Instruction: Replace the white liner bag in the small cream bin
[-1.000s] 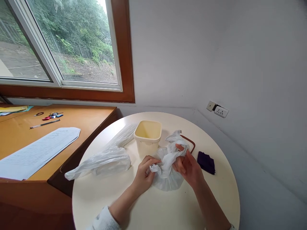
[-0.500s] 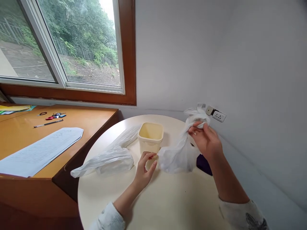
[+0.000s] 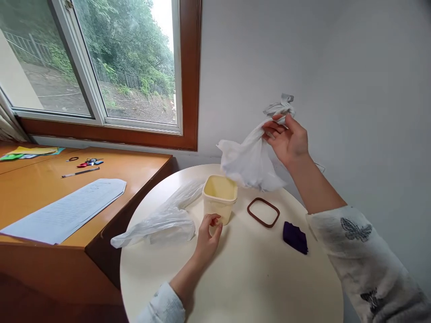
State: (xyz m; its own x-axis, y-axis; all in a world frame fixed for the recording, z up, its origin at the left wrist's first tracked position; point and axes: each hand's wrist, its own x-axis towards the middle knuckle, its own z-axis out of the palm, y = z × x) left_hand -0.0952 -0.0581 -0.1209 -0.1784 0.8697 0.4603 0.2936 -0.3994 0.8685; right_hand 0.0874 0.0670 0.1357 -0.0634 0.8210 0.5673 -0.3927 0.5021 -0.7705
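My right hand [image 3: 291, 141] is raised above the far right of the round table, its fingers closed round the gathered upper part of a white plastic bag [image 3: 249, 163]. The bag's wide lower part hangs out to the left, above and behind a pale yellow bin [image 3: 218, 207]. The bin stands upright with its mouth upward. At its front, my left hand [image 3: 206, 242] is held with curled fingers and the thumb apart, nothing between them; whether it touches the bin I cannot tell. A second, clear plastic bag [image 3: 164, 222] lies crumpled left of the bin.
A brown rectangular ring [image 3: 257, 219] and a folded dark purple cloth [image 3: 295, 237] lie on the round table [image 3: 249, 278], right of the bin. A wooden desk [image 3: 141, 163] at the left bears papers [image 3: 70, 208], a pen [image 3: 81, 172] and keys [image 3: 90, 163]. Walls and a window stand behind.
My right hand has lifted the white plastic bag up off the table, uncovering the brown ring and more of the purple cloth. My left hand stays by the bin. The view has shifted slightly.
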